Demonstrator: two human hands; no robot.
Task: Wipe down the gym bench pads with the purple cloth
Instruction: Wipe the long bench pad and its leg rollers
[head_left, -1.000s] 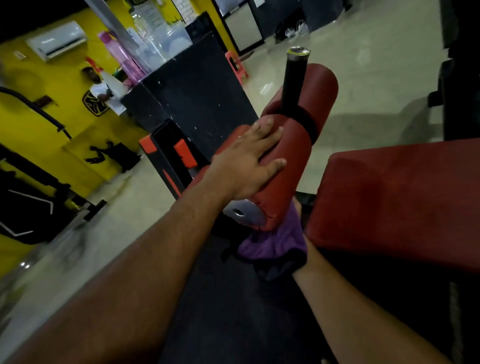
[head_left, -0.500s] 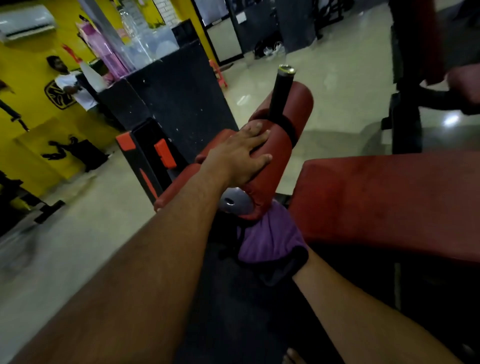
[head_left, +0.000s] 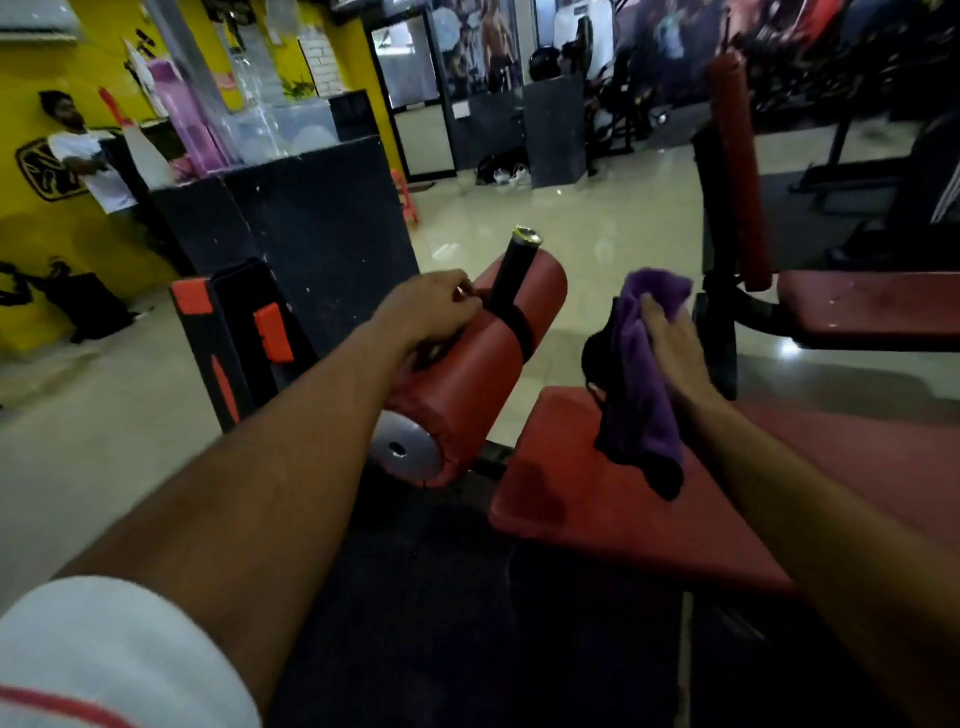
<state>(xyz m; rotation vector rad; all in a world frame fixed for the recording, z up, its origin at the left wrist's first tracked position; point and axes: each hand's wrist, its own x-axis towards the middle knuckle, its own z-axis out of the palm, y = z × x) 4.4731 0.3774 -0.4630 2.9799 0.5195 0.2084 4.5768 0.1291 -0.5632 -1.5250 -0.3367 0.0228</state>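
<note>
Left hand (head_left: 431, 306) is curling over the red roller pad (head_left: 467, 364). Right hand (head_left: 670, 338) is holding the purple cloth (head_left: 641, 395) up, hanging just above the flat red seat pad (head_left: 597, 509).

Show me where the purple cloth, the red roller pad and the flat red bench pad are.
purple cloth (head_left: 641, 395): head view, on its hanging middle fold.
red roller pad (head_left: 467, 395): head view, on its curved side.
flat red bench pad (head_left: 597, 499): head view, on its bare top.

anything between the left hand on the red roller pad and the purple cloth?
Head view: past the left hand come the black post, the red roller pad's far half, then bare floor before the purple cloth.
</note>
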